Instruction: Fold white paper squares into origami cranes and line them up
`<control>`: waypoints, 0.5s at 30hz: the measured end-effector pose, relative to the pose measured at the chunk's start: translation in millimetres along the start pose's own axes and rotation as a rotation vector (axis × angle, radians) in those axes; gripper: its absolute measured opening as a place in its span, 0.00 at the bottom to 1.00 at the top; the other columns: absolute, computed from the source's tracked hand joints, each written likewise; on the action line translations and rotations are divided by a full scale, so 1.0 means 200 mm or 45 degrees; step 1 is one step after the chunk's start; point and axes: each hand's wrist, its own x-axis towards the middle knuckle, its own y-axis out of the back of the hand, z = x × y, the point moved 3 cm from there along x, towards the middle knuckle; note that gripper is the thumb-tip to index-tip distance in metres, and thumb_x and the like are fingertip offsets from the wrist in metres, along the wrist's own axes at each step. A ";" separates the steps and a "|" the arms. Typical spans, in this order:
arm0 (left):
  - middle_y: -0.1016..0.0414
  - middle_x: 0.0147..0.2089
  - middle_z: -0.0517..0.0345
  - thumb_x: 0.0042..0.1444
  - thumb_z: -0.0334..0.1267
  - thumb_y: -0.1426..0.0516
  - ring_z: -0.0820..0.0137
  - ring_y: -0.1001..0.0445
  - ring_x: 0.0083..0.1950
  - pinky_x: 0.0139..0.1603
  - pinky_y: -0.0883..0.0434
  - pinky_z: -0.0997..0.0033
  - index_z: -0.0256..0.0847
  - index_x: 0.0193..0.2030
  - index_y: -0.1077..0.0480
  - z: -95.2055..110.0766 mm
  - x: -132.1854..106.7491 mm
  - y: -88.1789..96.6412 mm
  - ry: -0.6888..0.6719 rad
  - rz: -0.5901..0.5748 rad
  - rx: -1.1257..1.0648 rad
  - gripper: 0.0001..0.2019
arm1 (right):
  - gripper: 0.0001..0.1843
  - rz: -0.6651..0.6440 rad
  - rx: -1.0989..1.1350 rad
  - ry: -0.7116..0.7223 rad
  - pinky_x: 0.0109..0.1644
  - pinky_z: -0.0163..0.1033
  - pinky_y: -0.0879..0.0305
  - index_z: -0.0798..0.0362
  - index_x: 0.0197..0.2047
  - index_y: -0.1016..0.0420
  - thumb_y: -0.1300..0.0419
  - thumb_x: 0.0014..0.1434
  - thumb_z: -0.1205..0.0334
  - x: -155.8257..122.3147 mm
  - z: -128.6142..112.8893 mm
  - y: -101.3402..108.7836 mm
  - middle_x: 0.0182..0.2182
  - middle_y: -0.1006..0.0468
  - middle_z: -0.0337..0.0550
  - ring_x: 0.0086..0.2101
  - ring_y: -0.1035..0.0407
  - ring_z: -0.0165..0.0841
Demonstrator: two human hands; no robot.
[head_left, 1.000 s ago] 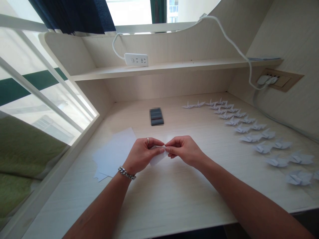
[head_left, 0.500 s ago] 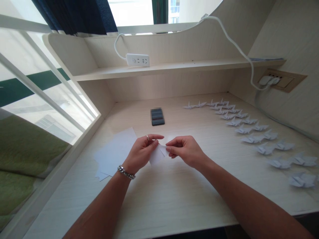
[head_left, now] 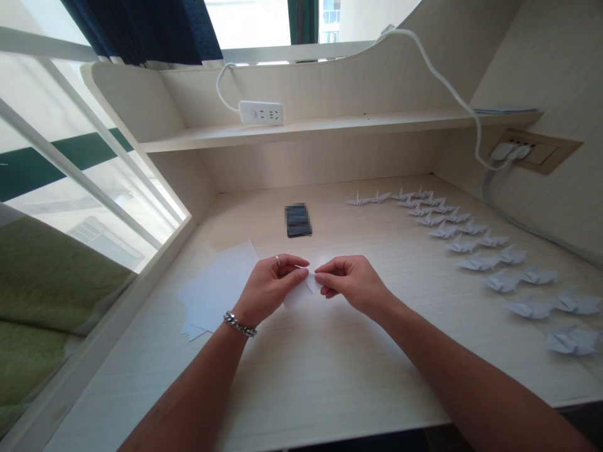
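Uneven pulling could skew the small folded white paper (head_left: 299, 294) pinched by left hand (head_left: 269, 286) and right hand (head_left: 354, 282) inside the pale tabletop's (head_left: 330, 383) front edge

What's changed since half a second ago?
The left hand's thumb moved right over the folded paper, toward the right hand; its forefinger lowered slightly, nearer the thumb. Nothing visibly taken up or let go. Unchanged: right hand pinching the paper's edge, loose sheets, paper cranes.
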 end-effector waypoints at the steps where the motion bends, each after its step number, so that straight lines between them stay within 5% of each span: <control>1: 0.20 0.35 0.53 0.49 0.44 0.36 0.70 0.25 0.33 0.30 0.31 0.75 0.36 0.40 0.24 0.00 0.00 0.00 -0.004 -0.005 0.013 0.15 | 0.11 0.002 -0.005 0.002 0.28 0.33 0.29 0.60 0.33 0.21 0.32 0.48 0.61 0.00 0.00 0.00 0.20 0.23 0.41 0.22 0.28 0.28; 15: 0.23 0.28 0.55 0.49 0.45 0.37 0.73 0.30 0.26 0.23 0.36 0.77 0.35 0.36 0.23 -0.01 0.01 -0.01 0.056 0.127 -0.081 0.14 | 0.12 -0.001 -0.007 0.059 0.29 0.34 0.27 0.60 0.34 0.21 0.33 0.49 0.60 0.00 0.01 -0.01 0.20 0.23 0.40 0.22 0.28 0.28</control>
